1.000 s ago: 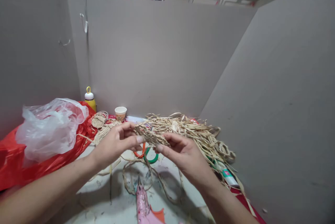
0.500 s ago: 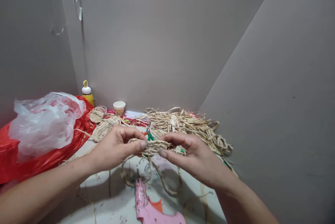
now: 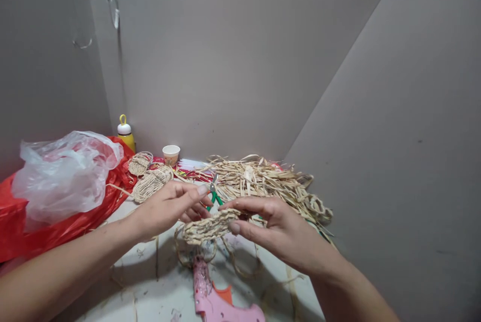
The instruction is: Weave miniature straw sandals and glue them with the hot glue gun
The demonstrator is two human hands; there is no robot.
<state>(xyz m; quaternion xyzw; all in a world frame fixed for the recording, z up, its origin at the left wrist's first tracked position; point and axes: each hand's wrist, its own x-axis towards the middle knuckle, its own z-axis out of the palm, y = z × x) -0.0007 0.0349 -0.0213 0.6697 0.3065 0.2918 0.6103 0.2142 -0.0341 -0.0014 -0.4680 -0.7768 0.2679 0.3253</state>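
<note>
A small oval piece of braided straw [image 3: 206, 229] is raised over the table, tilted with its left end lower. My right hand [image 3: 276, 224] grips its right end between thumb and fingers. At the piece's far left side is my left hand [image 3: 171, 209], with the thumb lifted off and the fingers spread; whether those fingertips touch the straw I cannot tell. A loose braided cord [image 3: 244, 274] curls on the table below. Under the piece lies a pink glue gun [image 3: 210, 292] with an orange trigger, its tip near the straw.
Green-handled pliers or cutters [image 3: 213, 194] lie behind my hands. Dry straw [image 3: 259, 174] is heaped at the back right. Coiled braided ovals [image 3: 152, 184], a paper cup [image 3: 171, 155], a yellow bottle [image 3: 127, 134] and plastic bags [image 3: 67, 176] stand left. Grey partitions [image 3: 225, 61] enclose the table.
My left thumb has let go of the straw piece and lifted. The piece has turned, its left end dropping toward me, while my right hand keeps hold of it.
</note>
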